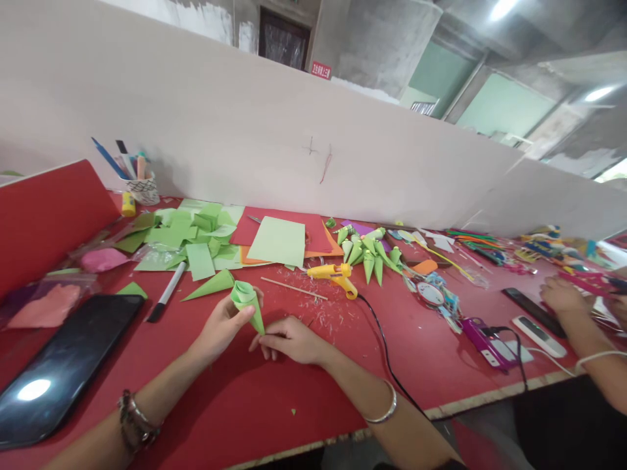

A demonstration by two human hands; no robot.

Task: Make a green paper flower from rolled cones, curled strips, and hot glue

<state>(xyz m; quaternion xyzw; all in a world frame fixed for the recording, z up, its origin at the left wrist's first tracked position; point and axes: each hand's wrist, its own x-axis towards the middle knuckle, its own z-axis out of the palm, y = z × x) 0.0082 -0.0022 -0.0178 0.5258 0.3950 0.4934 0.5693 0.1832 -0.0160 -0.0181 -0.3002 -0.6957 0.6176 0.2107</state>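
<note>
A light green paper cone (245, 295) with its rolled wide end up is gripped near the top by my left hand (226, 326), thumb across its front. My right hand (288, 339) pinches or touches the cone's lower tip; its fingers are bent together there. Just behind my left hand lies another green paper cone (211, 285) on the red table (294, 411). To the right rests a yellow glue gun (335, 277) with a black cord, near a thin wooden stick (294, 288).
Green paper pieces (181, 228) and coloured sheets lie at the back. Several finished-looking green cones (368, 253) are heaped right of the glue gun. A black phone (68, 359) and a marker (167, 291) lie left. A co-worker's hand (565, 297) is far right, beside a purple power strip (490, 346).
</note>
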